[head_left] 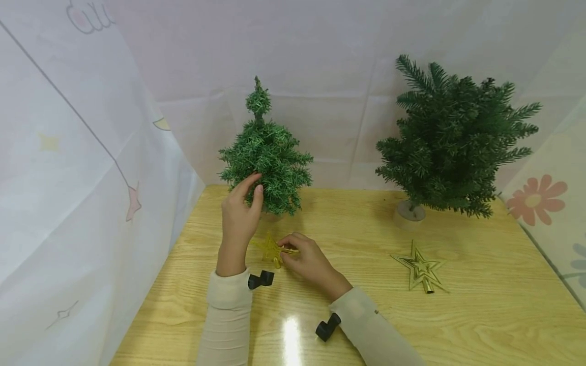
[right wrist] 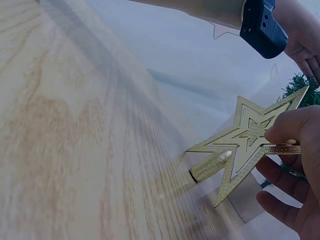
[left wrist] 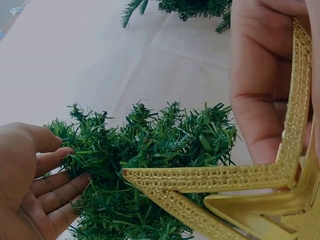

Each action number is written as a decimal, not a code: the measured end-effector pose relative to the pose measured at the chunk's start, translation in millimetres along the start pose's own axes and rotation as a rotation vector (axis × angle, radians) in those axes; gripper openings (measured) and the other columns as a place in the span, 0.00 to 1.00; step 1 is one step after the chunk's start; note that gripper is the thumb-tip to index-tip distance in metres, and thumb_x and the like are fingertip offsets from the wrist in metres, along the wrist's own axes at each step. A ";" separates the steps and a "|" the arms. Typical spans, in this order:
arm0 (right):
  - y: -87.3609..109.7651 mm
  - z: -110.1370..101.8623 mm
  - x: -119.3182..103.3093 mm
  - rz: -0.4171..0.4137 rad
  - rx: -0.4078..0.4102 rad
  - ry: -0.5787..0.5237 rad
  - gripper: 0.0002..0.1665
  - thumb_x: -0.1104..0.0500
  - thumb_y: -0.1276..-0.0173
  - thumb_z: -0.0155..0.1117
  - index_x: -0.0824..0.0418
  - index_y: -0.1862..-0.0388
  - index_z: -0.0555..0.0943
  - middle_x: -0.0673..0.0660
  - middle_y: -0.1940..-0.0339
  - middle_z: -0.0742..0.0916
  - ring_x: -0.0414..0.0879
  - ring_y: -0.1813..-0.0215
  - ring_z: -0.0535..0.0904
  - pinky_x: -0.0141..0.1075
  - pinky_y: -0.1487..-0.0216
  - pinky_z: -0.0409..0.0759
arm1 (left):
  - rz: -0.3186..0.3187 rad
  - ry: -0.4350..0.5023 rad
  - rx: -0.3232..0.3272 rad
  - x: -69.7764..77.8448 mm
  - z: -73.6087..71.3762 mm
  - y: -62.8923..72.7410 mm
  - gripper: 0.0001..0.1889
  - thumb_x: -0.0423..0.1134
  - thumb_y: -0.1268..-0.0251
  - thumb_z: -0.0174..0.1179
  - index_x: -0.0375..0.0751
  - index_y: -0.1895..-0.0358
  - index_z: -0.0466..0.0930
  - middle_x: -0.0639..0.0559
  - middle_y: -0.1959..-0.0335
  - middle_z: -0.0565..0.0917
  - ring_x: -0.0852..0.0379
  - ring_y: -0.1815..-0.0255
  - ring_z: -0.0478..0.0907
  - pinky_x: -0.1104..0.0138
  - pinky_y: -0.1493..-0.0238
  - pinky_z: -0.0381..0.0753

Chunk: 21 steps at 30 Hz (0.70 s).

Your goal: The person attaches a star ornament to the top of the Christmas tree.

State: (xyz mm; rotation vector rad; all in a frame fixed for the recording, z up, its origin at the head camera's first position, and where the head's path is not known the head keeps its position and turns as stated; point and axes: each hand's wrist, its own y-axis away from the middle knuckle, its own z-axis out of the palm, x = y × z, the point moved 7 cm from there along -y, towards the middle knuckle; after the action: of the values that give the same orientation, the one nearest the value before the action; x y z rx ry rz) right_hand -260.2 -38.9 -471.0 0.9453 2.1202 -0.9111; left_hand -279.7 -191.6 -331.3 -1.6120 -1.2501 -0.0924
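A small green artificial Christmas tree [head_left: 270, 152] stands upright at the back left of the table. My left hand [head_left: 241, 211] is at its lower left side, and in the left wrist view the fingers [left wrist: 62, 192] touch the outer branches. In front of the tree my right hand [head_left: 309, 256] pinches a gold star tree topper [right wrist: 245, 135] by one arm, between thumb and fingers. The topper is held off the table, its hollow tube [right wrist: 210, 166] pointing down toward the wood. Part of the tree's base is hidden behind my left hand.
A bushier dark green tree [head_left: 453, 142] on a pale round base [head_left: 409, 213] stands at the back right. Before it, a second gold star topper [head_left: 420, 268] lies on the wooden table [head_left: 348, 234]. Printed cloth hangs behind and at both sides.
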 end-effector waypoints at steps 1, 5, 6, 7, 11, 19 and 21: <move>0.1 0.4 0.1 -0.006 0.001 -0.001 0.11 0.55 0.29 0.63 0.50 0.48 0.81 0.41 0.53 0.80 0.36 0.50 0.77 0.32 0.47 0.78 | 0.001 0.000 0.000 0.1 0.0 0.0 0.18 0.47 0.25 0.53 0.48 0.39 0.79 0.51 0.38 0.78 0.50 0.39 0.75 0.52 0.42 0.75; 0.1 2.6 1.2 -0.015 -0.002 -0.012 0.11 0.56 0.30 0.64 0.49 0.49 0.81 0.42 0.53 0.80 0.37 0.50 0.78 0.31 0.47 0.78 | 0.005 0.001 0.000 0.3 -0.2 0.3 0.18 0.47 0.25 0.52 0.47 0.39 0.79 0.51 0.38 0.78 0.50 0.39 0.75 0.52 0.42 0.75; -0.1 3.3 1.4 -0.014 -0.005 -0.016 0.11 0.56 0.30 0.65 0.49 0.49 0.80 0.42 0.52 0.80 0.36 0.49 0.78 0.31 0.47 0.78 | 0.004 0.001 0.000 0.4 -0.2 0.5 0.18 0.47 0.25 0.52 0.47 0.39 0.79 0.51 0.38 0.78 0.50 0.39 0.75 0.52 0.42 0.76; -0.3 4.0 1.8 -0.010 -0.009 -0.021 0.11 0.56 0.30 0.65 0.49 0.50 0.80 0.42 0.53 0.80 0.37 0.49 0.79 0.31 0.47 0.78 | 0.004 0.001 -0.001 0.5 -0.2 0.5 0.18 0.47 0.25 0.52 0.47 0.39 0.79 0.51 0.38 0.78 0.50 0.39 0.75 0.52 0.42 0.76; -0.7 6.0 3.4 0.017 -0.027 -0.035 0.11 0.56 0.30 0.65 0.48 0.50 0.80 0.42 0.52 0.81 0.37 0.47 0.79 0.31 0.46 0.78 | -0.004 0.002 -0.005 0.9 -0.2 0.7 0.18 0.47 0.25 0.52 0.48 0.39 0.79 0.51 0.38 0.78 0.50 0.38 0.75 0.52 0.41 0.75; 0.0 7.6 4.5 0.056 -0.059 -0.025 0.12 0.53 0.28 0.62 0.47 0.47 0.80 0.43 0.47 0.83 0.37 0.46 0.80 0.35 0.45 0.78 | -0.006 -0.001 -0.011 -0.1 0.9 0.5 0.18 0.47 0.25 0.52 0.48 0.39 0.79 0.51 0.38 0.78 0.49 0.39 0.75 0.51 0.42 0.76; -1.1 7.1 4.4 0.061 -0.066 -0.022 0.11 0.53 0.27 0.61 0.47 0.47 0.80 0.43 0.48 0.83 0.37 0.46 0.79 0.34 0.45 0.78 | -0.001 -0.002 -0.007 0.3 0.8 -0.5 0.18 0.47 0.25 0.52 0.49 0.39 0.79 0.51 0.38 0.78 0.49 0.39 0.75 0.51 0.42 0.76</move>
State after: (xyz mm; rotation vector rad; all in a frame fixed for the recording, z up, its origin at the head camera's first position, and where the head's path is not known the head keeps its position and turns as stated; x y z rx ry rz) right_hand -261.7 -43.5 -478.0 0.9559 2.0784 -0.8127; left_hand -280.4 -190.9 -331.1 -1.6173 -1.2536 -0.0961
